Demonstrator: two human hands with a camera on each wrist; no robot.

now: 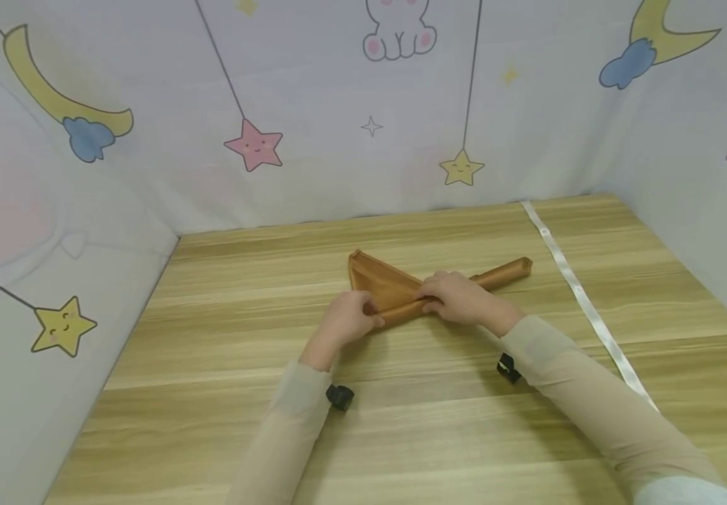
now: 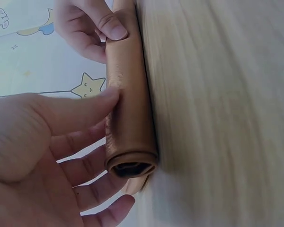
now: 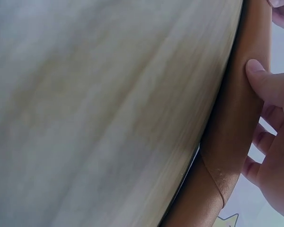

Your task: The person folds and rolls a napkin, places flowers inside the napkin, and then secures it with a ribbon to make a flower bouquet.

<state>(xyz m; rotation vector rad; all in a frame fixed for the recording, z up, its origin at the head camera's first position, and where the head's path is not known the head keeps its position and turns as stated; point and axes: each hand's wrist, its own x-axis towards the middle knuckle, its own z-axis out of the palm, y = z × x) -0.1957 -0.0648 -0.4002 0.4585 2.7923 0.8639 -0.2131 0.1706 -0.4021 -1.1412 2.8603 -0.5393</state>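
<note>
Cloth on a wood-grained surface (image 1: 212, 351), directions read in the head view with 12 o'clock at the far edge. At left, the left hand (image 1: 345, 319) pinches the roll (image 1: 503, 274) lightly near its 8 o'clock end, thumb on the near side, the other fingers loosely spread behind. Beyond that hand, the unrolled flap (image 1: 383, 280) of brown cloth rises to a corner at about 10 o'clock from the roll's middle. The cloth, lying near the middle of the surface, appears light, soft and unlikely to break; its sheen suggests a slippery face whose turns may slide or spring loose. A two-handed pinch, thumbs near and fingers behind, would probably suit it, with light pressure to avoid flattening the tube. No separate container is seen; the roll's hollow end (image 2: 132, 158) shows only folds of the same cloth, its depth too dark to read. At centre, the right hand (image 1: 460, 298) is partly closed round the roll, thumb in front and fingers behind. The roll's other end points between 2 and 3 o'clock. Farther right, a white strip (image 1: 565, 270) runs from 11 toward 5 o'clock.
</note>
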